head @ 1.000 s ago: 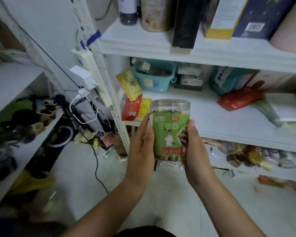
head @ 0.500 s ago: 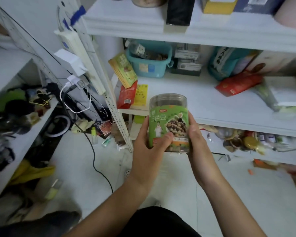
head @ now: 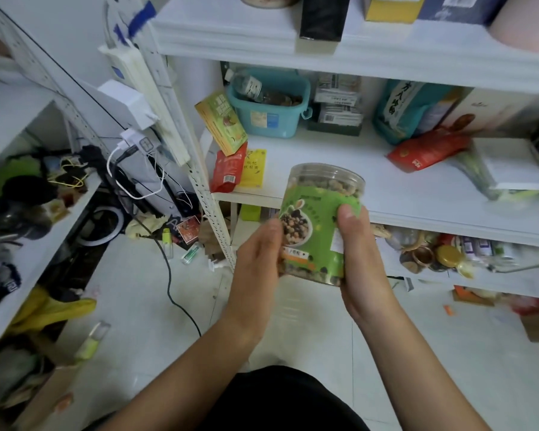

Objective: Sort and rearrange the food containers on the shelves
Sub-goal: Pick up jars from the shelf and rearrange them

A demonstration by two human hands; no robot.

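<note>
A clear plastic jar of mixed beans point(head: 319, 219) with a green label is held in front of the white middle shelf point(head: 386, 194), tilted slightly to the right. My left hand point(head: 257, 265) grips its left side, thumb on the label's picture. Along the jar's right side lies my right hand point(head: 360, 259), with the thumb pressed on the label. On the shelf stand a teal tub point(head: 269, 113), a green-yellow packet point(head: 223, 122), a red packet point(head: 229, 172), a yellow sachet point(head: 254, 168), a teal bag point(head: 408, 107) and a red pouch point(head: 427, 152).
The upper shelf point(head: 231, 35) carries a black box point(head: 322, 21) and other boxes. Jars and clutter point(head: 433, 256) fill the lower shelf. A perforated shelf post point(head: 204, 194) stands left of the jar. A power strip point(head: 147, 98), cables and litter lie at the left over the tiled floor point(head: 324, 325).
The jar has been turned in my hands, so the label's bean picture now faces left. It has tilted to the right, and my left thumb has shifted across the label.
</note>
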